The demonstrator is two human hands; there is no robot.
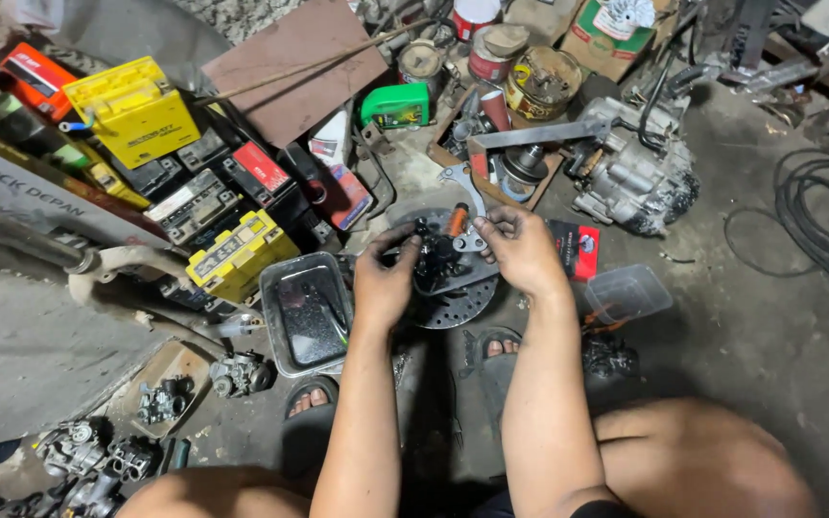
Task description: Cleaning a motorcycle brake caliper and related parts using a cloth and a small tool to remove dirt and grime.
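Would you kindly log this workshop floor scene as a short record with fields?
Setting: cluttered concrete floor, seen from above
Left hand: grip on a black brake part
Right hand: fingers on the same part, by its orange piece
Under hands: brake disc
Left of hands: metal tray, yellow batteries
Right of hands: clear tub, engine
Lower left: carburetors
Feet: in sandals

Drilled matt metal brake disc, glossy steel tray
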